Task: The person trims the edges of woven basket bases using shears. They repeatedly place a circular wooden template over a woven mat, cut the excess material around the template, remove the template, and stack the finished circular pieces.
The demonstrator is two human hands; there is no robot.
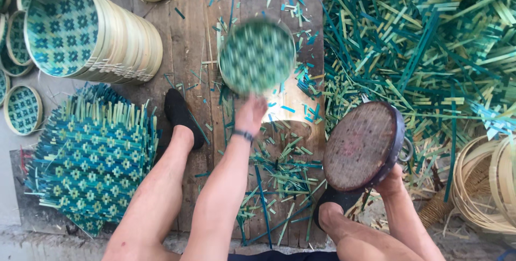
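Floor: worn wood planks point(188, 41) at centre, w/ teal and pale bamboo offcuts scattered over them. Big heap of cut strips point(424, 41) fills 1–3 o'clock. At 10 o'clock, a sideways stack of finished woven trays point(91, 33); more single trays along the left edge. At 8 o'clock, a pile of flat woven mats point(91, 153), untrimmed. Bare bamboo hoops point(486, 186) at 4 o'clock. Left hand point(250, 113) closed on the near rim of a round woven tray point(257, 56), blurred, at 12 o'clock, above the planks. Right hand point(391, 181) grips the underside of a round wooden block point(359, 145), held tilted at 4 o'clock; fingers mostly hidden.
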